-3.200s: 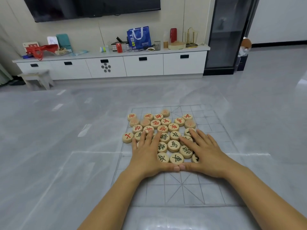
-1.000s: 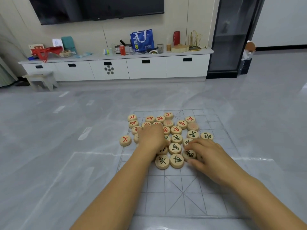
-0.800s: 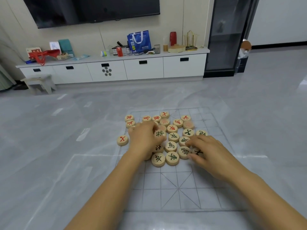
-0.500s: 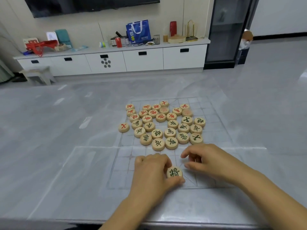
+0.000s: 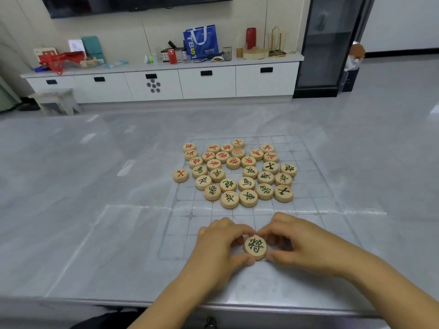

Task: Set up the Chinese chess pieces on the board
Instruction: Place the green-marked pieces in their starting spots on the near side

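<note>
Pinching the green general [image 5: 255, 245], now at the near-edge middle of the board [image 5: 180, 236], by its rim with curled fingers of left hand [image 5: 221, 249] and right hand [image 5: 303, 243], centre it squarely on the line crossing there, then release without dragging.

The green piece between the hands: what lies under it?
Under the green piece lies the board, at its near edge. Lines beneath are hidden by it, the left hand and right hand.

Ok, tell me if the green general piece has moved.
Yes: the green general piece left the pile and came nearer, to the chessboard's near edge.
</note>
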Available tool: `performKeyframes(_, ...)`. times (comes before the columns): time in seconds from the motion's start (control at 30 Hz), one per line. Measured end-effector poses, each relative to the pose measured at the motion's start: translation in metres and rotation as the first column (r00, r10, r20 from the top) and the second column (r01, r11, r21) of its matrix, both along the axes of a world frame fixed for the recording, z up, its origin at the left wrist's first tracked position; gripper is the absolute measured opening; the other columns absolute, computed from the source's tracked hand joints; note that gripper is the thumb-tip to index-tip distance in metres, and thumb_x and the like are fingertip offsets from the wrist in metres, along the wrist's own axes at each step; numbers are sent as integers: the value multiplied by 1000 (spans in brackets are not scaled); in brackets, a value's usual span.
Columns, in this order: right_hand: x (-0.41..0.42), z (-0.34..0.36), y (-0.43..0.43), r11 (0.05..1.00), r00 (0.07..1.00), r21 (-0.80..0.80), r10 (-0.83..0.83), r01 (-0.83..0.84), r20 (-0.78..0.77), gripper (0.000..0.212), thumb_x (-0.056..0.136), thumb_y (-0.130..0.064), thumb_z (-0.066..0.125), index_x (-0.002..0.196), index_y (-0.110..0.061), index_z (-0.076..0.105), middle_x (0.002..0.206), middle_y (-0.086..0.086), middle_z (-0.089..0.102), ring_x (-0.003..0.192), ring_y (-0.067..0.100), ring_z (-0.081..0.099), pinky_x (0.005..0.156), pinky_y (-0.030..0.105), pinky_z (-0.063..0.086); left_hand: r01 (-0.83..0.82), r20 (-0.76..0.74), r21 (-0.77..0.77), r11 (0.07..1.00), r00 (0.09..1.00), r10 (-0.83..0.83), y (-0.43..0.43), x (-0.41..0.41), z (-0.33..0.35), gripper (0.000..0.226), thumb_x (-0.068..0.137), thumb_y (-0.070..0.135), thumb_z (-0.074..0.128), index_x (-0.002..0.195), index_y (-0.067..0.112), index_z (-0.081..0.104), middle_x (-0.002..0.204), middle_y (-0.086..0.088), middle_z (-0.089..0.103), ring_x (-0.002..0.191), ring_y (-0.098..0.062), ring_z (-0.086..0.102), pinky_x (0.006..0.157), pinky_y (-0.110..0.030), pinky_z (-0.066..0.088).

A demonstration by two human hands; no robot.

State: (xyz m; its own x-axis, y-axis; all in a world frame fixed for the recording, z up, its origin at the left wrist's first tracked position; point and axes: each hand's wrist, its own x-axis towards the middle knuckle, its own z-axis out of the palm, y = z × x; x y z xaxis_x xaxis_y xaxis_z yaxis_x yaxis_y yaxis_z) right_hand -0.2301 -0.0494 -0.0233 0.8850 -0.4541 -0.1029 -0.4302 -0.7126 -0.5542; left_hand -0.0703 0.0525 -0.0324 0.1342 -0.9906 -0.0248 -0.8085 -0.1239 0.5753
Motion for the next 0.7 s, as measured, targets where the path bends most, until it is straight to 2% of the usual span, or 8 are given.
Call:
performKeyframes(0.07, -4, 3, -2, 1000, 1000, 19, -12, 13, -20, 17, 83, -36, 62, 99, -32, 58, 88, -13, 51, 81, 2, 49, 74, 13, 42, -6, -13, -6, 1000, 1000, 6, 3, 7, 0, 48, 79, 28, 68, 122, 37, 48, 90, 19, 46, 96, -6, 44, 95, -24, 33)
performKeyframes(0.13, -7, 5, -2, 997, 999, 67, -47, 48, -15, 15, 80, -39, 64, 92, -33, 58, 85, -13, 55, 80, -1, 51, 72, 14, 43, -40, -36, -28, 999, 999, 39, 6, 14, 1, 40, 78, 26, 68, 109, 40, 48, 85, 17, 48, 87, -5, 46, 89, -22, 36)
performKeyframes(0.23, -7, 4, -2, 994, 999, 98, -52, 53, -8, 35, 78, -41, 67, 108, -44, 49, 90, -14, 53, 81, 1, 50, 77, 15, 44, -68, -110, 4, 998, 992, 68, 8, 10, 6, 38, 65, 34, 78, 82, 37, 44, 77, 13, 51, 76, -4, 45, 79, -25, 37)
performKeyframes(0.33, -2, 1, 1, 1000, 999, 28, 8, -6, -50, 49, 81, -38, 65, 125, -42, 45, 97, -15, 48, 89, 4, 49, 81, 15, 41, -39, -30, 33, 999, 999, 40, 6, -1, 6, 40, 64, 39, 79, 74, 36, 40, 78, 14, 49, 77, -1, 42, 81, -25, 31)
performKeyframes(0.5, -4, 5, 5, 1000, 999, 16, -2, 3, -50, 20, 79, -37, 66, 89, -39, 49, 88, -13, 51, 80, 4, 49, 74, 18, 42, -26, 42, 9, 1000, 999, 26, 5, 9, 6, 24, 76, 35, 70, 97, 32, 58, 85, 17, 46, 90, -4, 44, 84, -21, 27)
performKeyframes(0.57, -5, 5, 6, 1000, 998, 14, -6, 7, -58, 20, 77, -40, 67, 82, -39, 48, 85, -14, 51, 78, 3, 49, 73, 18, 43, -20, 24, -2, 1000, 1000, 20, 7, 12, 6, 18, 78, 32, 68, 94, 34, 58, 83, 16, 48, 85, -2, 44, 85, -21, 29)
performKeyframes(0.63, -5, 4, 7, 999, 998, 21, -31, 32, -50, 26, 74, -44, 69, 90, -39, 50, 84, -14, 51, 79, 4, 49, 74, 21, 44, -1, -5, 0, 1000, 1000, 1, 10, 11, 8, 21, 76, 33, 70, 82, 39, 51, 80, 16, 50, 79, 1, 45, 83, -20, 31)
performKeyframes(0.7, -6, 2, 8, 1000, 999, 8, -28, 28, -44, 42, 74, -45, 69, 111, -42, 49, 86, -16, 48, 83, 5, 49, 78, 22, 44, 20, -44, 26, 999, 999, -18, 11, 10, 9, 27, 72, 34, 74, 76, 38, 48, 78, 15, 53, 76, 1, 45, 81, -21, 33)
